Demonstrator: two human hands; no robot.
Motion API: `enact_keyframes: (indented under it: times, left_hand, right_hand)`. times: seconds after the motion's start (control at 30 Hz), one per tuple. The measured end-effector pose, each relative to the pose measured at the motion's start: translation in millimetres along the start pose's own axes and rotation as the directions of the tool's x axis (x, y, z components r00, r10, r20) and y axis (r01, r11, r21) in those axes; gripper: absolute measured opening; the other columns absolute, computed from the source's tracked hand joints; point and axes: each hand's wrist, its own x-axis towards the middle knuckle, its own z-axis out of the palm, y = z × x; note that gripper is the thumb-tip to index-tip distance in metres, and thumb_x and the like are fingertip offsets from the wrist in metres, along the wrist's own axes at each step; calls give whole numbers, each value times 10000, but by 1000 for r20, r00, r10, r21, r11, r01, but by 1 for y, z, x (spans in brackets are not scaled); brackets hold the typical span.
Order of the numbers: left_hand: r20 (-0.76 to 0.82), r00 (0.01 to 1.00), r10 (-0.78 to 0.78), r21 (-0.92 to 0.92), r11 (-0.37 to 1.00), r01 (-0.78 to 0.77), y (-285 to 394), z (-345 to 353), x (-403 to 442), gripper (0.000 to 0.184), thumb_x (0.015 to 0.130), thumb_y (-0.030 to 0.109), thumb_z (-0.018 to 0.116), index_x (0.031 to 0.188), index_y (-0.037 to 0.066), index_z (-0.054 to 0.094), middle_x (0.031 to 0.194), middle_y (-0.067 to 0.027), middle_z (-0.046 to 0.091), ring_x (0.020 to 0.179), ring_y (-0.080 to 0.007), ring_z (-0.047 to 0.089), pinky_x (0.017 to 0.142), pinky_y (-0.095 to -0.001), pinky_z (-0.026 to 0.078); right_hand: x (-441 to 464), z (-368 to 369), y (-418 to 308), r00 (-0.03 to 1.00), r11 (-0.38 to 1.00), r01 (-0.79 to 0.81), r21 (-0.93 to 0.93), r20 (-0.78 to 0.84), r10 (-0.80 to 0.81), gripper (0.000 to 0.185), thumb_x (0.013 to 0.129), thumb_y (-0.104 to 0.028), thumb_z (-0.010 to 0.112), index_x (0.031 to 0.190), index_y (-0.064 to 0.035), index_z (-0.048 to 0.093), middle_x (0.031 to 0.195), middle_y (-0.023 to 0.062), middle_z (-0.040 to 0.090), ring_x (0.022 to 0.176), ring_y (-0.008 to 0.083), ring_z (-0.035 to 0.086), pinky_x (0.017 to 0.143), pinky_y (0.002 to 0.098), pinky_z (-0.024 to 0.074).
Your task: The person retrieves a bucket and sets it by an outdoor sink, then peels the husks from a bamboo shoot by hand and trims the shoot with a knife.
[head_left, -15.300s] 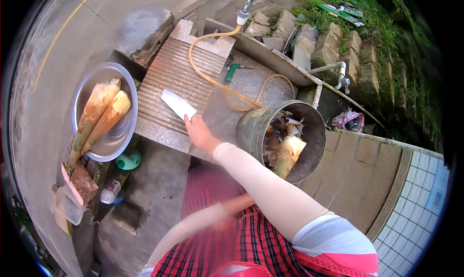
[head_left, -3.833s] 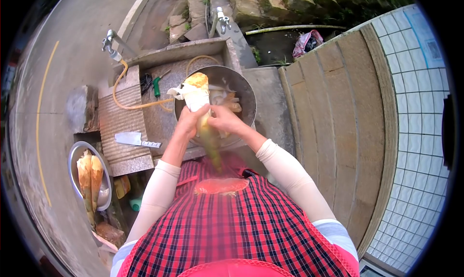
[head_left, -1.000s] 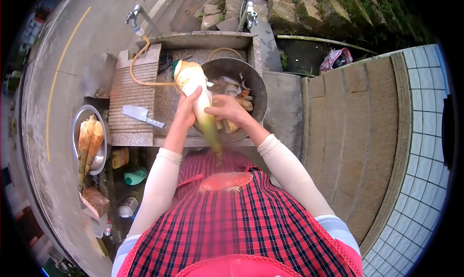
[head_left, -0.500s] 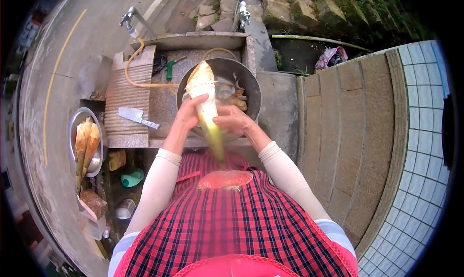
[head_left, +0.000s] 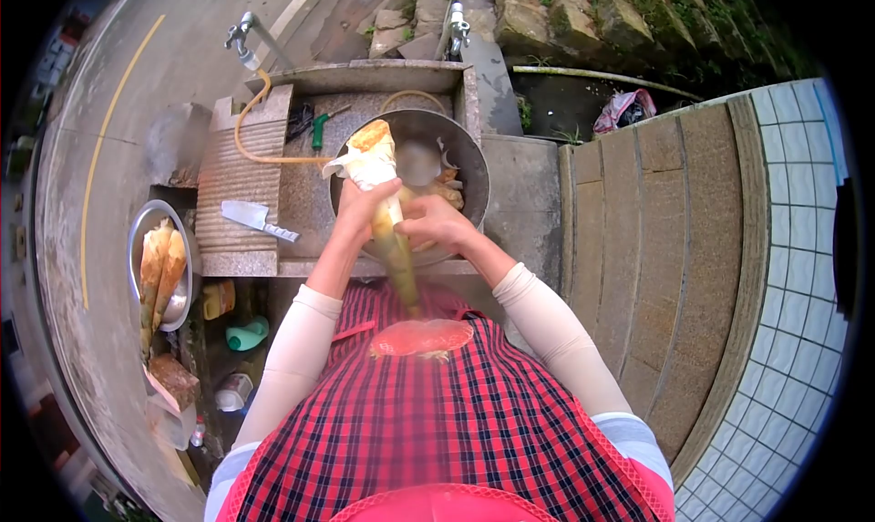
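Note:
A long bamboo shoot (head_left: 369, 162) stands tilted over a large metal basin (head_left: 480, 171). Its upper end is cream and orange-brown, its lower end yellow-green and pointing at the apron. A pale flap of husk sticks out on its left side. My left hand (head_left: 362, 207) is wrapped round its middle. On the other side, my right hand (head_left: 439, 223) has bent fingers pressed against the shoot, a little lower. Inside the basin lie pale husk pieces and brownish chunks (head_left: 447, 192), partly hidden by my hands.
A knife (head_left: 260, 219) lies on the ribbed stone slab (head_left: 241, 171) to the left. Beyond it are a green-handled tool (head_left: 319, 132) and a hose (head_left: 241, 134) from a tap (head_left: 241, 34). At far left, a metal bowl (head_left: 193, 276) holds more bamboo shoots (head_left: 162, 267).
The bamboo shoot has turned in my hands, and a pale flap of husk now juts out at its upper left. My right hand has shifted slightly.

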Motion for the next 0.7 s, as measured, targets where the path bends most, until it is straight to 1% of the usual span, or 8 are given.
enact_keyframes:
  times: [0.2, 0.3, 0.4, 0.43, 0.5, 0.53, 0.63, 0.7]
  left_hand:
    - [-10, 999, 49, 22, 999, -49, 7, 4, -6, 378, 685, -3, 719, 1028, -29, 564, 895, -66, 618, 766, -150, 606, 657, -287, 492]
    - [-12, 998, 68, 28, 997, -68, 6, 3, -8, 342, 681, -8, 718, 994, -28, 584, 880, -67, 625, 748, -149, 610, 646, -283, 494]
    - [-24, 996, 88, 30, 996, -87, 4, 4, -11, 330, 675, -12, 719, 980, -28, 593, 875, -72, 631, 744, -148, 614, 646, -279, 497]
    - [-28, 995, 95, 31, 995, -94, 4, 5, -12, 330, 674, -13, 720, 978, -28, 595, 875, -73, 633, 746, -148, 615, 647, -278, 498]
    - [-5, 994, 108, 59, 993, -107, 4, 3, -10, 380, 680, -15, 721, 1026, -22, 564, 918, -74, 627, 792, -159, 614, 691, -287, 505]
    - [5, 994, 113, 72, 991, -113, 3, 2, -10, 405, 684, -16, 721, 1050, -19, 548, 940, -74, 624, 815, -164, 614, 712, -292, 509]
    - [-80, 986, 147, 60, 988, -143, 2, 5, -11, 359, 649, -24, 736, 977, -35, 591, 874, -79, 636, 759, -156, 620, 674, -282, 506]
    - [-90, 984, 152, 53, 988, -148, 1, 4, -12, 367, 640, -29, 739, 976, -36, 591, 875, -80, 636, 760, -159, 621, 675, -282, 506]
  right_hand:
    - [-2, 1, -8, 1000, 1000, 1, -4, 3, -1, 413, 747, -213, 645, 1066, 46, 599, 922, 93, 637, 760, 171, 619, 645, 261, 498]
    - [-4, 6, -14, 1000, 1000, 9, -29, 18, -9, 410, 717, -221, 642, 1027, 45, 616, 873, 69, 636, 730, 137, 605, 611, 250, 482]
    - [11, 11, 0, 992, 927, 116, -358, -8, -127, 373, 688, -211, 605, 938, 66, 616, 799, 127, 649, 688, 197, 624, 590, 306, 482]
    - [12, 14, -1, 984, 884, 122, -451, -61, -167, 355, 689, -215, 603, 896, 73, 613, 784, 167, 639, 711, 243, 631, 624, 339, 485]
    - [5, 23, -8, 955, 772, 109, -626, -150, -256, 334, 691, -224, 601, 812, 87, 606, 752, 246, 620, 758, 335, 643, 691, 405, 491]
    - [-1, 26, -17, 962, 772, 118, -625, -122, -246, 322, 714, -206, 575, 814, 100, 588, 799, 300, 602, 796, 415, 613, 715, 445, 481]
    - [6, 32, -3, 944, 786, 131, -605, -167, -286, 313, 720, -183, 552, 839, 105, 583, 796, 305, 600, 783, 417, 612, 725, 451, 480]
    - [10, 36, 6, 939, 801, 130, -585, -187, -289, 315, 726, -174, 537, 856, 111, 576, 793, 315, 594, 781, 423, 609, 731, 455, 479]
